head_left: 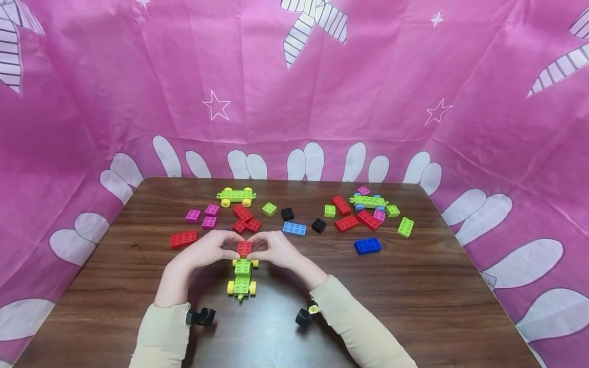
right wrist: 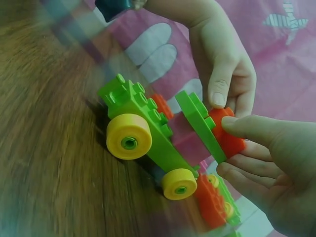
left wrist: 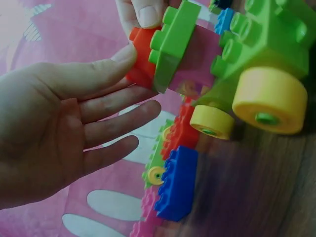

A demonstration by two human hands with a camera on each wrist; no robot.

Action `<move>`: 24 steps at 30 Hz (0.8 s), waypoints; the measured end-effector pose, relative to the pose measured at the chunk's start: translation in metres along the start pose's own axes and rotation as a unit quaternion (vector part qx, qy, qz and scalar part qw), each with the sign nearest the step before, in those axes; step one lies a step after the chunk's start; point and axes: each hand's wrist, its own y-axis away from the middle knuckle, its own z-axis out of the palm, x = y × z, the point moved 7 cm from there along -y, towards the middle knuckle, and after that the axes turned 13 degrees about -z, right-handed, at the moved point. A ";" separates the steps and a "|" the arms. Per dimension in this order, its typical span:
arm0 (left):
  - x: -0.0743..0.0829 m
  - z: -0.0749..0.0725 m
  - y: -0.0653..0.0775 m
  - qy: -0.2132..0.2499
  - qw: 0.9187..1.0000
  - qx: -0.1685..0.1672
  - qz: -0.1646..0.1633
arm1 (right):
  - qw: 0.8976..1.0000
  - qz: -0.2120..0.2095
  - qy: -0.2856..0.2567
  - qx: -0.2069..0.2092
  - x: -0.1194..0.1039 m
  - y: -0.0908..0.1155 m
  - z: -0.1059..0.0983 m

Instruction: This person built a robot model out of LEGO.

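Both hands meet at a small red brick (head_left: 244, 248), on top of a small stack on a toy car. My left hand (head_left: 209, 249) pinches the brick's left side between thumb and forefinger, its other fingers spread in the left wrist view. From the other side my right hand (head_left: 277, 249) pinches the same red brick by thumb and fingers. Directly under it sits a lime green brick (right wrist: 200, 126), then a pink brick (right wrist: 185, 138). The pink one stands on one end of a lime green car base (head_left: 242, 287) with yellow wheels (right wrist: 129, 137), which rests on the table.
Beyond the hands lie a second green car base (head_left: 236, 196) with yellow wheels and one with blue wheels (head_left: 369, 201). Several loose bricks surround them, including a light blue brick (head_left: 294, 228), a dark blue brick (head_left: 367, 246) and a long red brick (head_left: 184, 239). A pink cloth (head_left: 276, 102) hangs behind the table.
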 end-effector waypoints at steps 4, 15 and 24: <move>-0.006 -0.005 0.003 0.001 1.000 0.002 -0.013 | 1.000 0.005 -0.001 -0.003 0.000 -0.007 0.007; -0.014 -0.013 0.010 0.005 1.000 -0.010 -0.028 | 1.000 0.004 0.001 -0.018 -0.006 -0.017 0.017; -0.015 -0.017 0.015 0.003 1.000 -0.005 -0.030 | 1.000 0.003 0.010 -0.015 -0.012 -0.022 0.021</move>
